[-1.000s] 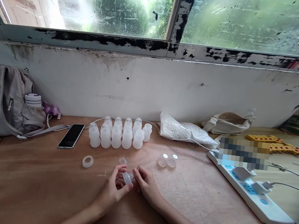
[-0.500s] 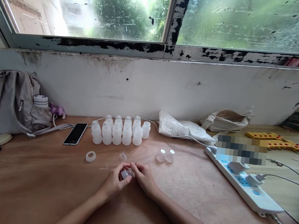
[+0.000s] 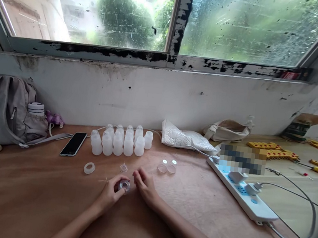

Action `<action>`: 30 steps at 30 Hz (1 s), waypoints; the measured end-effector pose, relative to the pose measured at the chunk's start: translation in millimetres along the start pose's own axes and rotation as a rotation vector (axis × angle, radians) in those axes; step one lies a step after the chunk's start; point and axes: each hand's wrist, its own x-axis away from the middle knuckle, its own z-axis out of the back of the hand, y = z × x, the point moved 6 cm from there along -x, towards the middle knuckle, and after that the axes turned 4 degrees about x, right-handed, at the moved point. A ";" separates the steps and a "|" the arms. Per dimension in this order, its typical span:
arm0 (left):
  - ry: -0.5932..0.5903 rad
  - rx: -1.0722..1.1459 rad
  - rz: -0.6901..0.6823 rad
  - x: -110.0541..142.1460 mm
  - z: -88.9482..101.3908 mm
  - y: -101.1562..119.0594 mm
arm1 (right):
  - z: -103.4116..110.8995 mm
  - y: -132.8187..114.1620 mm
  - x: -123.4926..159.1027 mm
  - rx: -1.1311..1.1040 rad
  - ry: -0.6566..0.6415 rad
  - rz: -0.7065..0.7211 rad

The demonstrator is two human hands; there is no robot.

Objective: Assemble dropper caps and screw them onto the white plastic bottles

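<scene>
My left hand (image 3: 110,193) pinches a small clear plastic bottle (image 3: 124,185) just above the wooden table (image 3: 36,196). Close to its right, my right hand (image 3: 144,184) has its fingers loosely stretched over the table and holds nothing I can see. Just beyond them lie a small clear nipple-shaped piece (image 3: 123,167) and a white ring (image 3: 89,168). Two clear round caps (image 3: 167,168) rest to the right. Several frosted bottles (image 3: 120,141) stand grouped behind.
A black phone (image 3: 73,143) lies left of the bottles, beside a grey backpack (image 3: 0,111). A white plastic bag (image 3: 184,137) and a beige pouch (image 3: 227,129) sit by the wall. A white power strip (image 3: 242,193) with plugs and cables crosses the right side, near yellow parts (image 3: 271,150).
My right hand has let go of the small bottle and drawn slightly aside; the left hand now holds it alone. The camera has shifted a little to the right.
</scene>
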 end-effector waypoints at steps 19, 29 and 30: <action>-0.025 0.267 0.107 -2.4 -2.4 -9.9 | 89.6 46.8 -142.8 0.408 0.183 -0.167; 0.028 0.313 0.105 -3.1 -0.3 -1.5 | 110.1 18.1 -129.6 0.404 0.325 -0.169; 0.035 0.325 0.112 -2.8 0.1 -0.3 | 111.9 7.6 -119.5 0.402 0.363 -0.137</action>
